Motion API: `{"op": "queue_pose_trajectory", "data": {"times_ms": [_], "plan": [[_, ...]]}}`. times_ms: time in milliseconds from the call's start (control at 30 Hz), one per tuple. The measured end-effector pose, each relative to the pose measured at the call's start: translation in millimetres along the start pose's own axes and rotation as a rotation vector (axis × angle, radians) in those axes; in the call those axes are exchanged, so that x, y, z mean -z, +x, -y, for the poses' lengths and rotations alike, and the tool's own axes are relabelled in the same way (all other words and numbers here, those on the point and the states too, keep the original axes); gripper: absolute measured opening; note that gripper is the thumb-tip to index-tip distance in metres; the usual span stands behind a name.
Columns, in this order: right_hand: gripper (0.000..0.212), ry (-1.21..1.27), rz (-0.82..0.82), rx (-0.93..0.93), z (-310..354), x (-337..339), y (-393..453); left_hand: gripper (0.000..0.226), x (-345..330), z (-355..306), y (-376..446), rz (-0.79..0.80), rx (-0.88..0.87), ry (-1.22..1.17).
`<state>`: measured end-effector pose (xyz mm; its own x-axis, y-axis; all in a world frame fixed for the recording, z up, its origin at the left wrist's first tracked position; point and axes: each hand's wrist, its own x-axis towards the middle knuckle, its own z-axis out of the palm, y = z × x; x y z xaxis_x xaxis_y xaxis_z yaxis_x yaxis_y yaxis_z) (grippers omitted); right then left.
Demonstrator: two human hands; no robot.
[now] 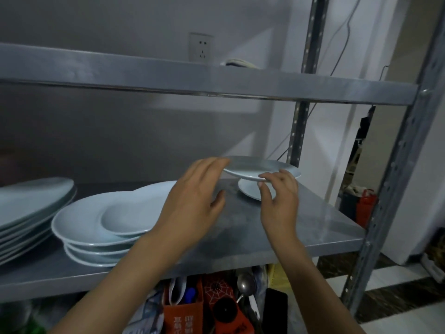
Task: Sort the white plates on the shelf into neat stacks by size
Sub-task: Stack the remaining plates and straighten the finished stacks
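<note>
Head view: a person is standing at a metal shelf [277, 239] carrying white plates. Both hands are holding one small plate [260, 166] in the air above the shelf's right part. The left hand [192, 201] is reaching its straightened fingers to the plate's left rim, thumb spread below; whether the fingertips are gripping or only touching the rim cannot be told. The right hand [279, 194] is pinching the plate's near rim, fingertips curled over the edge, thumb underneath. The plate is sitting roughly level.

Directly under the held plate, another small plate [250, 189] is lying on the shelf, partly hidden by the right hand.

Left of the hands, a middle stack [96, 242] of plates is resting on the shelf. On top of it a smaller plate [130, 219] is lying off-centre, toward the right, and one more plate [156, 191] is showing behind it, overlapping the stack's far right edge.

At the far left, a tall stack [29, 213] of larger plates is sitting, its top plates tilted and uneven, close beside the middle stack.

An upper shelf [216, 80] is running overhead. Below the shelf, a red box [183, 314] and a spoon [245, 285] are showing among clutter.
</note>
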<state>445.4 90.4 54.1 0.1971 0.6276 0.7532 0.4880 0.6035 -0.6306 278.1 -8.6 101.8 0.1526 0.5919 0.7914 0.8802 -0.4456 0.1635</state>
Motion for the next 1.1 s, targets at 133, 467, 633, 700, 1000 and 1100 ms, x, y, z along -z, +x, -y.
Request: {"op": "queue_pose_trajectory", "data": {"times_ms": [133, 467, 633, 700, 1000, 1100], "plan": [[0.017, 0.11, 0.045, 0.119, 37, -6, -6, 0.054, 17, 13, 0, -0.041, 0.056, -0.036], [0.015, 0.282, 0.164, 0.332, 133, -48, -38, 0.04, 81, 60, -37, -0.299, 0.182, 0.028], [0.016, 0.347, 0.253, 0.38, 177, -82, -63, 0.018, 129, 85, -68, -0.424, 0.279, 0.124], [0.015, 0.386, 0.294, 0.396, 194, -96, -72, 0.016, 148, 95, -81, -0.44, 0.321, 0.18], [0.036, 0.393, 0.49, 0.373, 240, -139, -103, 0.016, 212, 129, -134, -0.503, 0.45, 0.357], [0.034, 0.379, 0.501, 0.345, 247, -142, -109, 0.017, 222, 140, -150, -0.479, 0.473, 0.412]]}}
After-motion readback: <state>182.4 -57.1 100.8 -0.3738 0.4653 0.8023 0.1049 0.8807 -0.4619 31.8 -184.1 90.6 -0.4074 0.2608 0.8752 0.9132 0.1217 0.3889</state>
